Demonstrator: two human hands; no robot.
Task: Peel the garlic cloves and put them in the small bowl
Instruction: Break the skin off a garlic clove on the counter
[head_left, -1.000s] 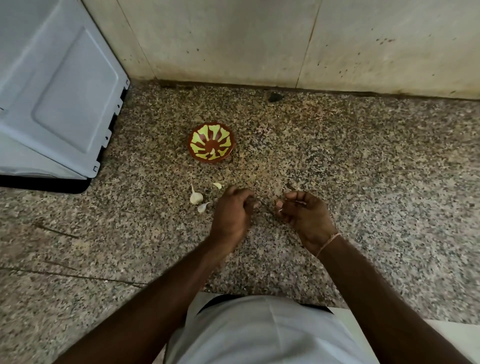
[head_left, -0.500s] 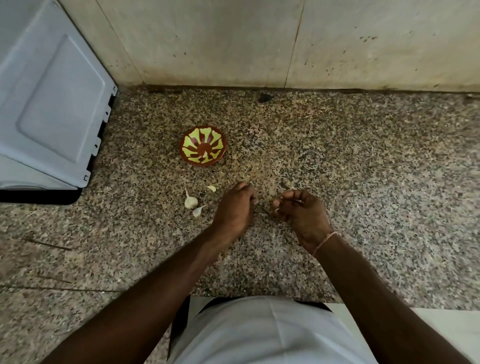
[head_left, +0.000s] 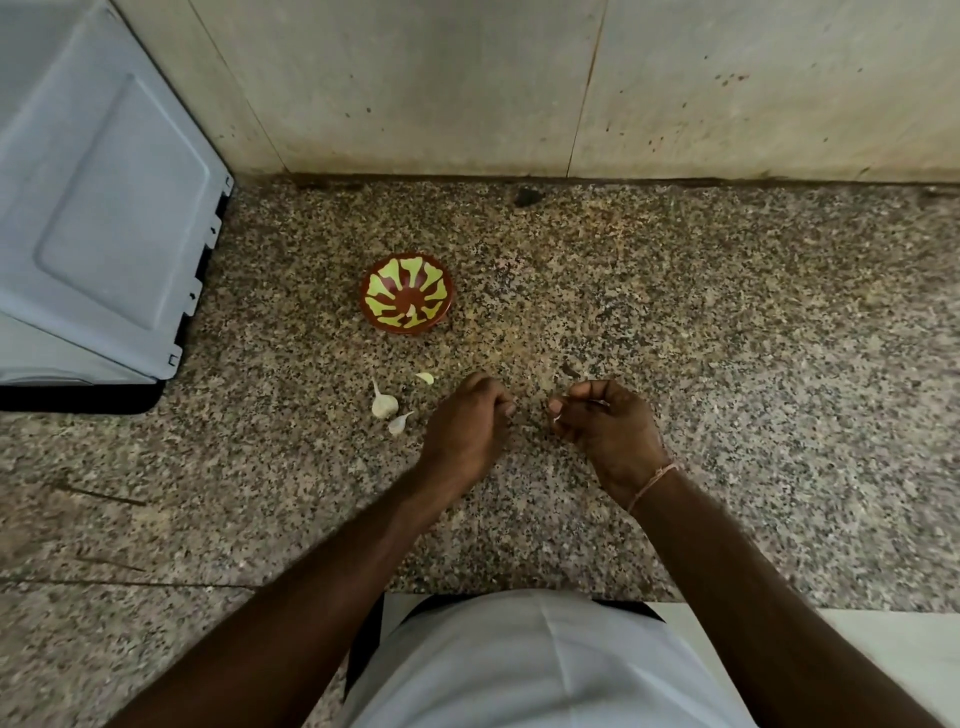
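At the upper left of the frame leans a grey panel (head_left: 104, 208), cut off by the edge. Right of it, at centre, the bowl (head_left: 407, 292) sits on the counter (head_left: 727, 364); it looks to hold no cloves, so the task seems barely begun. Below the bowl lie three pale garlic pieces: a clove (head_left: 384, 404) with a tail, a smaller clove (head_left: 399, 424), and a bit (head_left: 426, 378) that may be clove or skin. Next comes the left hand (head_left: 465, 426), fingers curled; whether it pinches anything I cannot tell. The right hand (head_left: 605, 426) is curled too, pinching something pale at its fingertips, likely a clove being peeled, mostly hidden.
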